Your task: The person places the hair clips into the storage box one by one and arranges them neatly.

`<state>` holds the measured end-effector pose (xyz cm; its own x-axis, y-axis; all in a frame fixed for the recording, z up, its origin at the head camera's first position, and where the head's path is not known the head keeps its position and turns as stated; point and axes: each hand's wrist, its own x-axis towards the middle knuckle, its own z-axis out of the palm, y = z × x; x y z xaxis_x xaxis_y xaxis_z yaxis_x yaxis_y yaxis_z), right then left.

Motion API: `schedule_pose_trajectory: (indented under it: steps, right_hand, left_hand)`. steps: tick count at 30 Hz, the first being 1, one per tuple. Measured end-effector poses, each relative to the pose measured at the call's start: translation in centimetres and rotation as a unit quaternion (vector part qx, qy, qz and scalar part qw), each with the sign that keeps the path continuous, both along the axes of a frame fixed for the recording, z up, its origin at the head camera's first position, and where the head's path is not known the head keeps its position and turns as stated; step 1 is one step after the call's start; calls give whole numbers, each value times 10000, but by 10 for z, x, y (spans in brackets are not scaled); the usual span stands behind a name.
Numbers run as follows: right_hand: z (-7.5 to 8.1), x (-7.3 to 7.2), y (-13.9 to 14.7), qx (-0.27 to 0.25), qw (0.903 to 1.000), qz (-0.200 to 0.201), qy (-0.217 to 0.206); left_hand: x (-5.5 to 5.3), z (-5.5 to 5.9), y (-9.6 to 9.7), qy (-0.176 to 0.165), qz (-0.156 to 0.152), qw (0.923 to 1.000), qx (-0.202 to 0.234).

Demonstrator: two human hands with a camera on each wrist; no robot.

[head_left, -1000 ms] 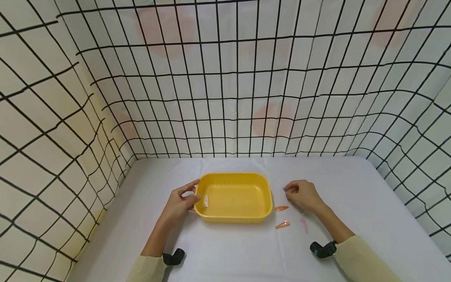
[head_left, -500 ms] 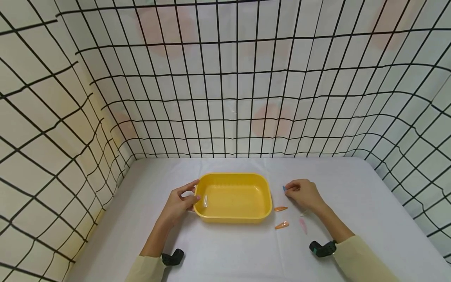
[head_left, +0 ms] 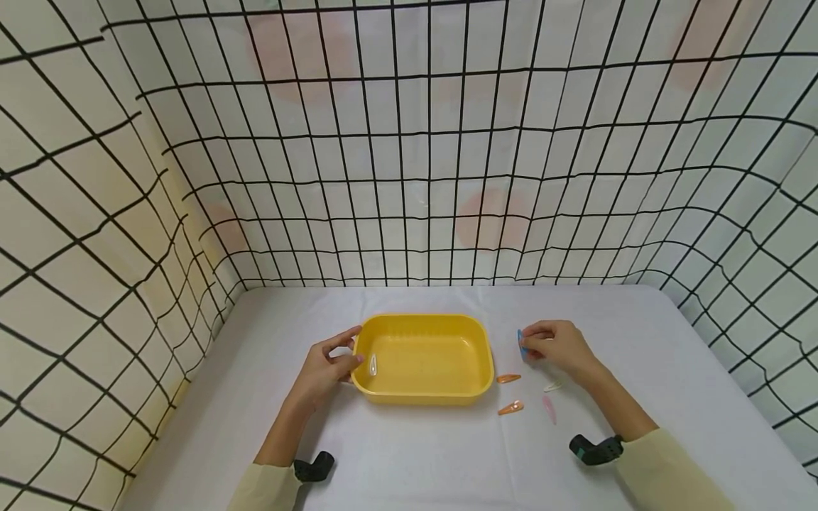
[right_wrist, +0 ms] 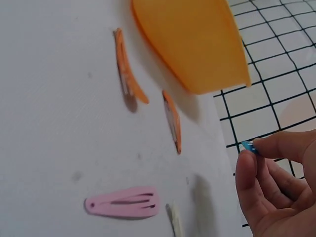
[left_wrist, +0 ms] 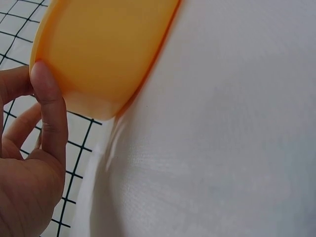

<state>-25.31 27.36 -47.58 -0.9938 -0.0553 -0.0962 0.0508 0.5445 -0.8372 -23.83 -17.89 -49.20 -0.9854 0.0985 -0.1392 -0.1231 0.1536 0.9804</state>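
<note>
My left hand [head_left: 324, 369] pinches the left rim of a yellow plastic tray [head_left: 422, 394], thumb over the edge, as the left wrist view also shows. Inside the tray near that thumb lies a white hair clip [head_left: 373, 365]. To the right of the tray, my right hand [head_left: 557, 348] pinches a blue hair clip [right_wrist: 249, 146] between thumb and forefinger, above the cloth; the fingers cover part of it. Between tray and right hand lie two orange hair clips [right_wrist: 129, 74], [right_wrist: 172, 121]. A pink hair clip [right_wrist: 122, 202] and a pale whitish hair clip [right_wrist: 175, 221] lie nearer the right wrist.
A white cloth [head_left: 409, 454] covers the table. Black wire grid panels [head_left: 429, 177] stand along the back and both sides, with pale sheeting behind. Each wrist wears a small black camera [head_left: 314, 467].
My right hand has shifted slightly up and right, and more of the blue hair clip now shows in its fingers. The pale clip beneath has come into fuller view. My left hand stays put.
</note>
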Motion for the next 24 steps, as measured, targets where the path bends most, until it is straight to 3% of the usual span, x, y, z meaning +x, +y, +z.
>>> schedule_pose_trajectory:
  steps: [8,15,24]
  right_hand:
    - [16,1,-8,-969,9946,155,-330]
    - [27,-2,-23,-1606,9855,408,-354]
    - [35,-3,-46,-1967,9778,636,-349]
  left_hand:
    - [1,-2,1,34,-23,10000,75]
    - [2,-1,0,34,1,9999,124]
    - [2,0,2,38,30,10000,65]
